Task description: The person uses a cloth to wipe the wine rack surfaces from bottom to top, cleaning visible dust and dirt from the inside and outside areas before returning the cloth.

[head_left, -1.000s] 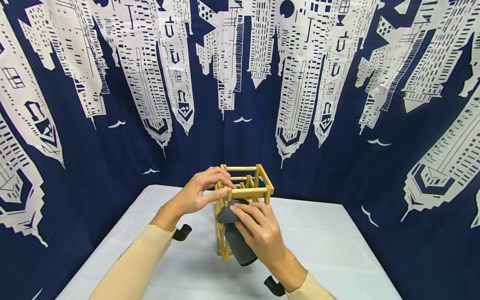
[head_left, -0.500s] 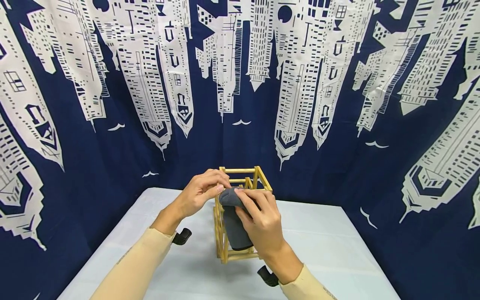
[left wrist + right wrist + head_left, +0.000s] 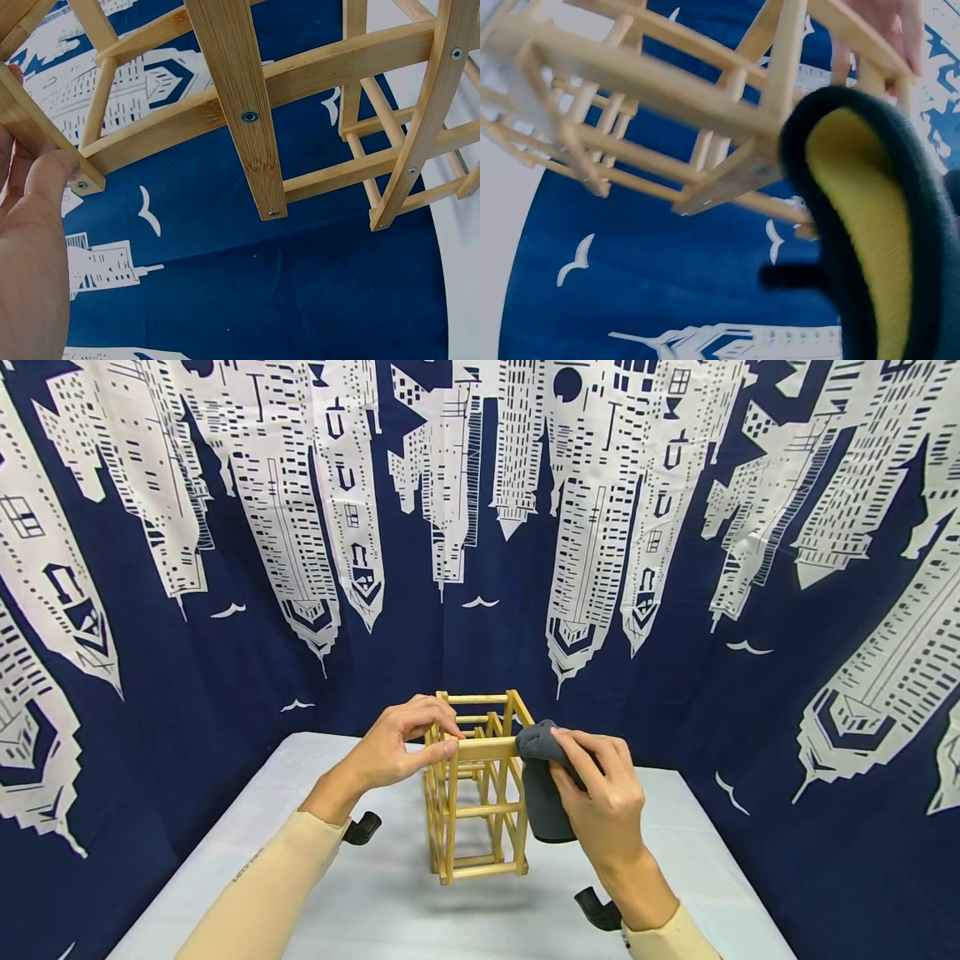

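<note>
A light wooden rack of slats and round rods stands upright on the table. My left hand grips its near top left corner; in the left wrist view the thumb lies against a slat end, with fingers behind. My right hand pinches a folded dark grey cloth, whose upper fold meets the right end of the near top rail. The cloth hangs down beside the rack's right side. A yellow inner face of the cloth shows in the right wrist view.
The rack stands on a white-covered table. A navy curtain with white printed buildings hangs behind and at both sides. Black curved pieces sit at both wrists.
My right hand first raises the cloth to the near top rail, then moves it right along to the rail's right end. My left hand keeps its place on the rack's corner.
</note>
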Motion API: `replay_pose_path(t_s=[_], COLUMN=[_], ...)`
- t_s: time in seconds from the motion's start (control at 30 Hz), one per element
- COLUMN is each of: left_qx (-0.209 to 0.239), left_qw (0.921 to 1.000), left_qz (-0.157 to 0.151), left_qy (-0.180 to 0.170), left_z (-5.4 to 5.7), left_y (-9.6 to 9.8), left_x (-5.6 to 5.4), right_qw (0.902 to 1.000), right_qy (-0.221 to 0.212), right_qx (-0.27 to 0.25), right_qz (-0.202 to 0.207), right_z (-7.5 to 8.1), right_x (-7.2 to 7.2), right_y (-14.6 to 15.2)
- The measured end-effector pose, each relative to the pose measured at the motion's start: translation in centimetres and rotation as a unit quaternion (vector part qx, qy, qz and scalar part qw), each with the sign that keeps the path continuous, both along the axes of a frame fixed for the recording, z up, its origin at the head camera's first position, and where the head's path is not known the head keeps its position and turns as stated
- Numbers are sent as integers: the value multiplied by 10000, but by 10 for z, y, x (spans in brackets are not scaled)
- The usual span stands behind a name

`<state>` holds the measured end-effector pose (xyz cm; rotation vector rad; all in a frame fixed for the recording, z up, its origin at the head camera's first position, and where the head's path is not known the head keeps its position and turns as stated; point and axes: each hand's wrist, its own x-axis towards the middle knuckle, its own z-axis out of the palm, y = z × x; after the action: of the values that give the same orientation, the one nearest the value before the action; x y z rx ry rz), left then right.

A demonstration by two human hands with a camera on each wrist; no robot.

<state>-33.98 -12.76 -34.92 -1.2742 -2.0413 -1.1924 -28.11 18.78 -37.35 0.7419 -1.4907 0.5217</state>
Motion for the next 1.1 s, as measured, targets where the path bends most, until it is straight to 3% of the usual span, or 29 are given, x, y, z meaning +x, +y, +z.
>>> replay_pose_path(t_s=[0.17,0.27,0.43,0.8,1.1], left_qx=[-7,28,36,258,341], left_qw=[10000,10000,9998,9995,9989], left_qz=[1,29,65,-67,-83], left_qy=[-17,-63,-200,-166,-325], left_z=[-3,-4,-4,-7,-6], left_y=[0,1,3,3,0], left_x=[-1,-2,-6,-10,-11], right_qw=[9986,9932,9816,9664,9287], right_qy=[-135,-704,-1551,-1756,-1983], right_qx=[504,907,1074,1710,2977], right_qz=[114,171,292,776,973], right_z=[-15,-30,-51,-61,-92], right_x=[0,5,13,5,2], right_y=[7,9,15,38,45])
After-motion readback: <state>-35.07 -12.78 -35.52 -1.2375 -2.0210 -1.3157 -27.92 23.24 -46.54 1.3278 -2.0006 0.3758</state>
